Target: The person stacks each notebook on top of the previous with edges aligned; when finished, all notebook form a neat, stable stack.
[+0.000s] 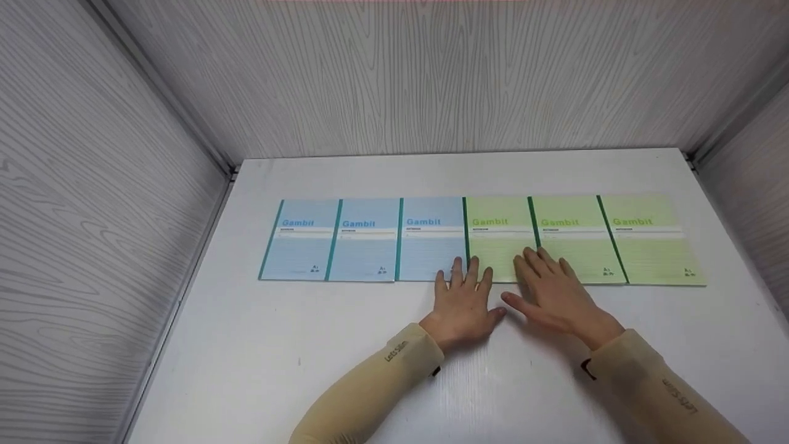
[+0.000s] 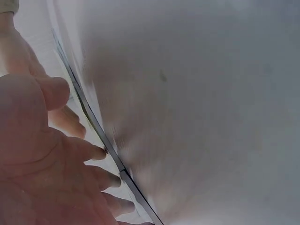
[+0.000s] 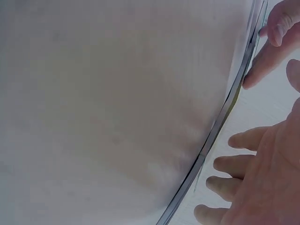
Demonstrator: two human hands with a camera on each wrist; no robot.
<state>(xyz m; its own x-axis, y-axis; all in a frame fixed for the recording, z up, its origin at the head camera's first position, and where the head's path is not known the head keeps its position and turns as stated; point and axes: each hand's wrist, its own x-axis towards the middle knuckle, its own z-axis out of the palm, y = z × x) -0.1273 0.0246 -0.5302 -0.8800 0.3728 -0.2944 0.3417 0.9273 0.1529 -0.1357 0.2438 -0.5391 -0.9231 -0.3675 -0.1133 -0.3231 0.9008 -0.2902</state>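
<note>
- Six notebooks lie flat in one row on the white bench [image 1: 345, 370], side by side, going from left to right.
- The three on the left are blue and the three on the right are green.
- Each one has its long side going from near the person to far away. The word "Gambit" is at the far end, so the tops point to the back wall [image 1: 431, 80].
- Each notebook has a dark green strip down its left edge.
- The left hand [image 1: 463, 303] lies flat with its fingers straight and a little spread. Its grip holds nothing.
- The fingertips of the left hand touch the near edge where the third blue notebook [image 1: 430, 240] meets the first green notebook [image 1: 496, 237].
- The right hand [image 1: 551, 290] lies flat too, fingers straight and spread. Its grip pinches nothing.
- The fingers of the right hand rest on the near part of the first green notebook and reach the dark strip of the second green notebook [image 1: 570, 237].
- The two hands are just beside each other, with the thumbs close together.
- Both arms wear tan sleeves [image 1: 370, 394].
- The left wrist view shows straight fingers [image 2: 93, 152] by a thin dark edge. The rest is blurry.
- The right wrist view shows straight fingers [image 3: 243, 139] by the same kind of edge.
- Grey wood-look walls stand on three sides of the bench.
</note>
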